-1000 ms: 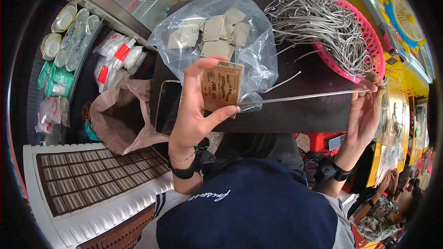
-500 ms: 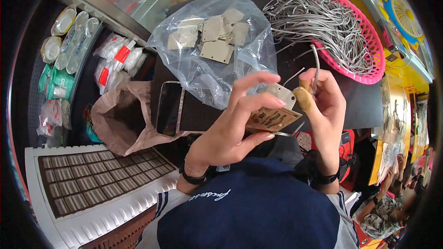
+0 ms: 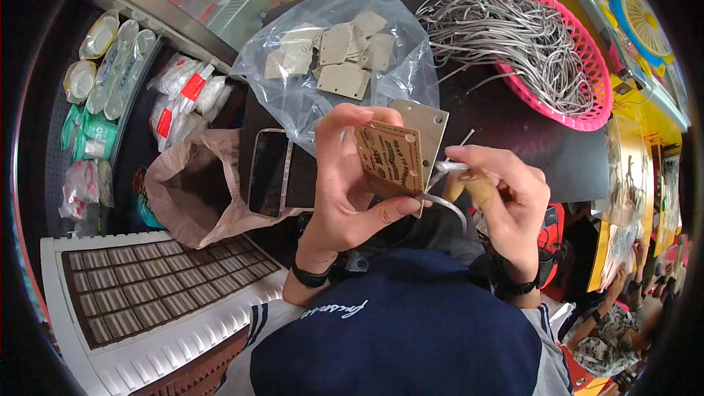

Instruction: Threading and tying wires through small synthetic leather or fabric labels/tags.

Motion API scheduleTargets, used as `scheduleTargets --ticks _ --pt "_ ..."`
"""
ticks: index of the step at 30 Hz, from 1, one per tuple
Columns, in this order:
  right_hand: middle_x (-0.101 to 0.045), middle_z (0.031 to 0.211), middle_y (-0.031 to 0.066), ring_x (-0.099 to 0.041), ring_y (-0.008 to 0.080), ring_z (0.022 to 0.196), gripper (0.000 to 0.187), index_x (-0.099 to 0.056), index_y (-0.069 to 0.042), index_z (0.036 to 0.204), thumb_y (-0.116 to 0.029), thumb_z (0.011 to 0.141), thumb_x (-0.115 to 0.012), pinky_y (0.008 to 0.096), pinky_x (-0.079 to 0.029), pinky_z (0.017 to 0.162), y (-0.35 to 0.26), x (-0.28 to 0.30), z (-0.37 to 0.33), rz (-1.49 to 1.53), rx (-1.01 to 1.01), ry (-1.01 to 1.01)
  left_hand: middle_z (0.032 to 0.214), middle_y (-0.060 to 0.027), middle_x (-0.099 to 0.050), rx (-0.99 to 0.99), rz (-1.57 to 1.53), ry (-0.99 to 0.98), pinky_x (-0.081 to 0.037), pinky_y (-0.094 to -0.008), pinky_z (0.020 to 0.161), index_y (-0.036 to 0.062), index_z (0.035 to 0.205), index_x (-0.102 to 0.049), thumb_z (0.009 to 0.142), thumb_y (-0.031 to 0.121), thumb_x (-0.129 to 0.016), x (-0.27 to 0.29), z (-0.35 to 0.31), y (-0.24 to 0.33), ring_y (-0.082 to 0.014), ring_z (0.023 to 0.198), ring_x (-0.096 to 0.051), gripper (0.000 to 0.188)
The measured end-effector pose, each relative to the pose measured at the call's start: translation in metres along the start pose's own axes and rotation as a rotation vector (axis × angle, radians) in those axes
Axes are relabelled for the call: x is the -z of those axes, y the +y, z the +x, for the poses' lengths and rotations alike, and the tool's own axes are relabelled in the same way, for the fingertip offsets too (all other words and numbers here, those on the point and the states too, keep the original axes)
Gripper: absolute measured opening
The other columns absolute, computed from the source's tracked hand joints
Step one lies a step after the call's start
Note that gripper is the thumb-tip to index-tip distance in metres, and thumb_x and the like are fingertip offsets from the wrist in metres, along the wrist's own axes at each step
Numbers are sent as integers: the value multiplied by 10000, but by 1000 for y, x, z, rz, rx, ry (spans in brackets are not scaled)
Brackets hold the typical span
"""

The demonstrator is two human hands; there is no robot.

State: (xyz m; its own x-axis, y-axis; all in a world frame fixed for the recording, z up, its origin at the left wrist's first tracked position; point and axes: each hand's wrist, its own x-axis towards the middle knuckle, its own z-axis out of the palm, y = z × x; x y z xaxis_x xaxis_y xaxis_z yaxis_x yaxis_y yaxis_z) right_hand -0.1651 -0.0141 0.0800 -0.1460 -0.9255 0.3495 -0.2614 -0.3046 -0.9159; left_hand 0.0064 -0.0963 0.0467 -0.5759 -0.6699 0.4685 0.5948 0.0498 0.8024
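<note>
Phone [image 3: 268, 176] beside open brown bag [image 3: 192, 187]; red-labelled packets [image 3: 192, 88] above.

Grey plate [image 3: 432, 129] partly hidden behind the tan label [image 3: 389, 158]

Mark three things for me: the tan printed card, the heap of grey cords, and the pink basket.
Tan printed card [image 3: 391, 161]: head view, middle of its printed face.
Heap of grey cords [image 3: 506, 40]: head view, its middle.
Pink basket [image 3: 603, 88]: head view, right-hand rim.
</note>
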Motion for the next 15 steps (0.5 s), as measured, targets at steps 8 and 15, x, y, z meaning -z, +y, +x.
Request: scheduleTargets --ticks 8,15 --pt "-628 816 123 -638 224 737 224 -631 21 900 113 702 -580 280 -502 660 9 -3 6 -154 242 66 1218 -137 -373 1 13 -16 -517 -293 819 143 1318 -218 682 -111 -719 -2 -1 -4 -198 1089 -505 849" --pt "-627 845 125 -641 232 733 301 -652 7 948 138 703 -535 281 -498 643 9 -5 1 -180 184 54 1208 -143 -371 7 44 -5 -524 -291 809 135 1322 -203 693 -126 -699 -4 -2 -2 -194 1041 -534 843"
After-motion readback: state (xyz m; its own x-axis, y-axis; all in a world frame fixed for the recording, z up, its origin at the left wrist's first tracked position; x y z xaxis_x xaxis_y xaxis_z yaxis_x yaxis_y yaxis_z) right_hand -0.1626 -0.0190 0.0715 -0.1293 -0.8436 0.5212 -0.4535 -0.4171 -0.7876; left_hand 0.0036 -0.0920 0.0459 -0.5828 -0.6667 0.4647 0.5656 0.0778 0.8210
